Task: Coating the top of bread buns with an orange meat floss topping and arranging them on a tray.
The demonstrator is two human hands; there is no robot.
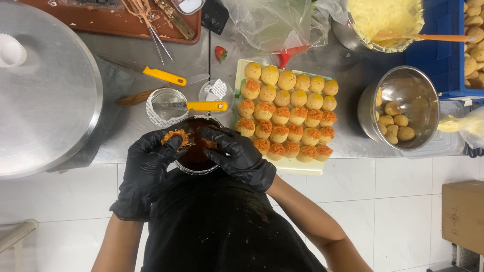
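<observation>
Left hand (pixel 148 164) fingers clamped on a crumb-coated ball (pixel 175 138) — right hand (pixel 238 154) fingers curled together over the dark bowl (pixel 196 156).

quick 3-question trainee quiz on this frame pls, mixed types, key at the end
1. True or false: both hands wear black gloves.
2. What does the left hand hold? A) a whisk B) a small bun topped with orange crumbs C) a yellow-handled knife
3. Fill in: the topped buns sit in rows on a pale ____ right of the dark bowl.

Key
1. True: left hand and right hand are both gloved in black.
2. B: the crumb-topped bun is held over the dark bowl.
3. Tray: the tray carries the rows of buns.
</observation>
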